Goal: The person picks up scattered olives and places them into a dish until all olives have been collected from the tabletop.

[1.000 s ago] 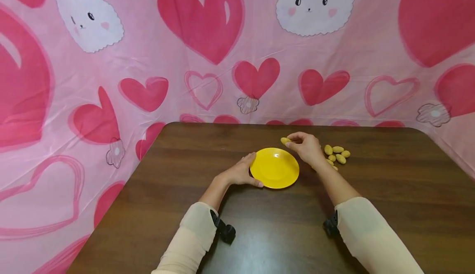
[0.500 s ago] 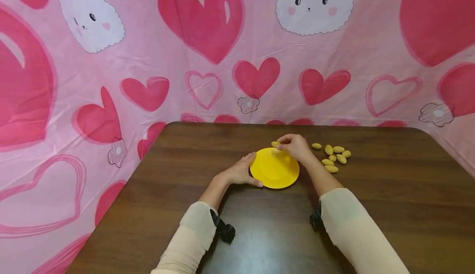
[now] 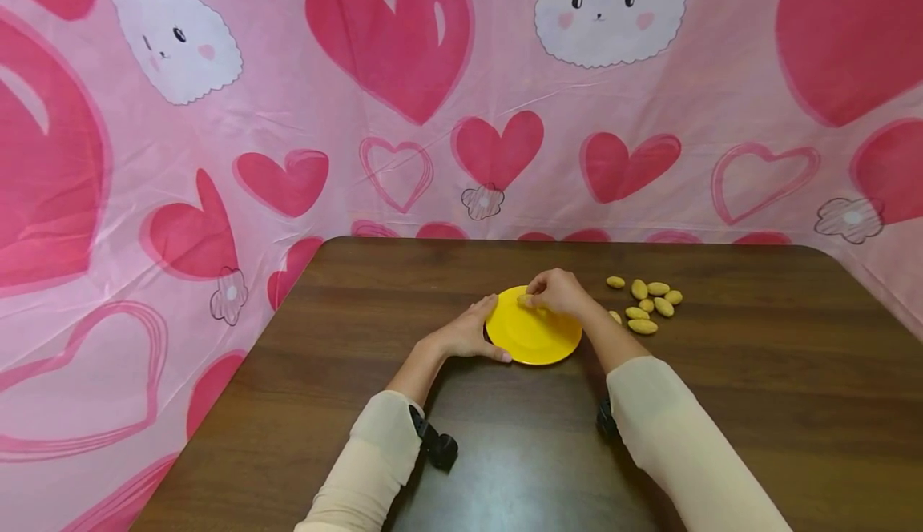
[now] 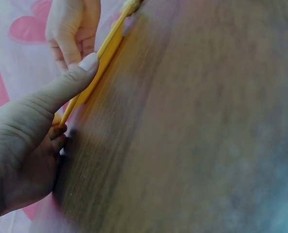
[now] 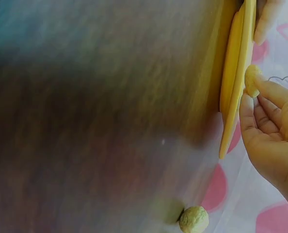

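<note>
A round yellow plate (image 3: 534, 344) lies on the brown table. My left hand (image 3: 467, 334) holds its left rim, thumb at the near side and fingers at the far side. In the left wrist view the thumb of that left hand (image 4: 27, 131) lies along the rim. Over the far part of the plate, my right hand (image 3: 558, 292) pinches a small yellow oval piece (image 5: 252, 80), nut-like in shape, between thumb and fingertips. The right wrist view shows that right hand (image 5: 272, 126) beside the rim, the piece close to the plate's upper face.
To the right of the plate lies a loose group of several similar yellow oval pieces (image 3: 638, 313). One of them, a rounded piece (image 5: 194, 220), shows low in the right wrist view. Behind the table (image 3: 757, 356) hangs a pink cloth (image 3: 418, 171) with hearts.
My right hand has moved left and down with the oval piece, from beyond the plate's far right edge to over the plate. My left hand has stayed at the rim.
</note>
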Motion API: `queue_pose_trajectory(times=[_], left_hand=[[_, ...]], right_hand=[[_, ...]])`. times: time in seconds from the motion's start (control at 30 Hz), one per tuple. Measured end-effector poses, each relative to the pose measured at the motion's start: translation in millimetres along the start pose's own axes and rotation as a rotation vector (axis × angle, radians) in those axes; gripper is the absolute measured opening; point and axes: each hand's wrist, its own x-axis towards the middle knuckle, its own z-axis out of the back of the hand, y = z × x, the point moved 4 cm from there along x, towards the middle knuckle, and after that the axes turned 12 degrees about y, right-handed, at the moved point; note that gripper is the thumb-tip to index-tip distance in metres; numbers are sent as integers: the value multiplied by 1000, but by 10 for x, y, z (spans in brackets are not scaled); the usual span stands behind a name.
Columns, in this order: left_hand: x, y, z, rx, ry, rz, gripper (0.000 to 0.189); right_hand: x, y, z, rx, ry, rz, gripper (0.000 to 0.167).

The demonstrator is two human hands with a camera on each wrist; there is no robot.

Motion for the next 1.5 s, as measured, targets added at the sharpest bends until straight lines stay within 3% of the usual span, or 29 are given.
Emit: queue_pose_trajectory(times=[0.87,1.1,1.5], left_hand=[[10,2,11,18,0,-4,109],[7,2,9,17,7,-1,108],[8,3,11,15,-3,-3,108]], right_hand=[[28,-60,-54,31,42,-67,20],[15,-67,-51,25,47,-59,23],[-56,-105,43,-42,-16,-8,20]])
